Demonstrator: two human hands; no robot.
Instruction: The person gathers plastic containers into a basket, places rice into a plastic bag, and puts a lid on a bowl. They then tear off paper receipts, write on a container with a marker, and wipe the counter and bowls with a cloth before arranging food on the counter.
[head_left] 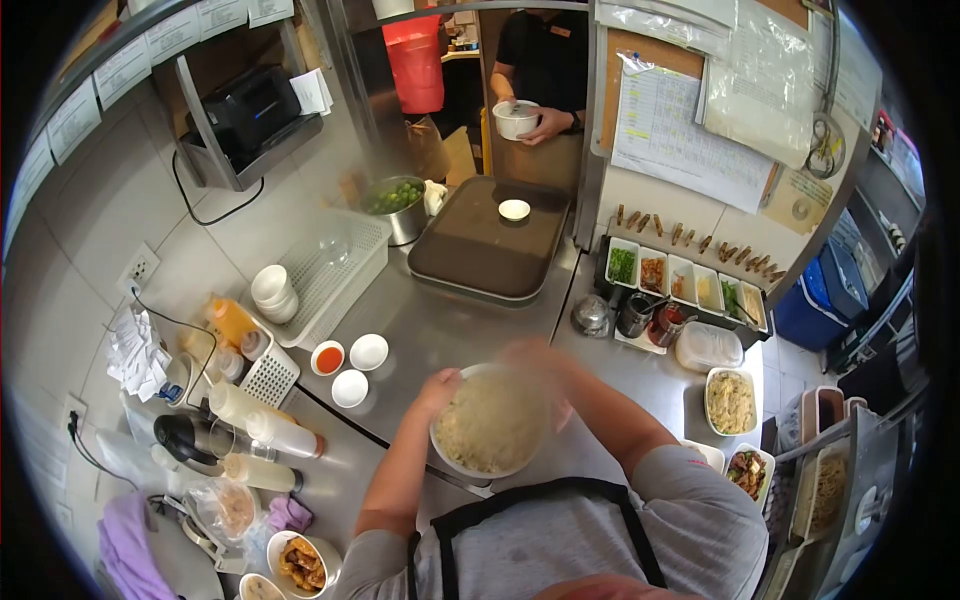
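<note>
A round white bowl of pale, rice-like food is in front of my body, over the steel counter. A hazy, translucent layer like a clear lid overlaps its top right. My left hand grips the bowl's left rim, fingers closed. Motion smears my right hand at the upper right rim, hiding its fingers. Left of the bowl are two small white dishes and a small dish of orange-red sauce.
A brown tray bearing a small white dish is ahead. Beyond it, a person holds a white lidded bowl. Garnish containers and food boxes line the right; squeeze bottles and a white basket are left.
</note>
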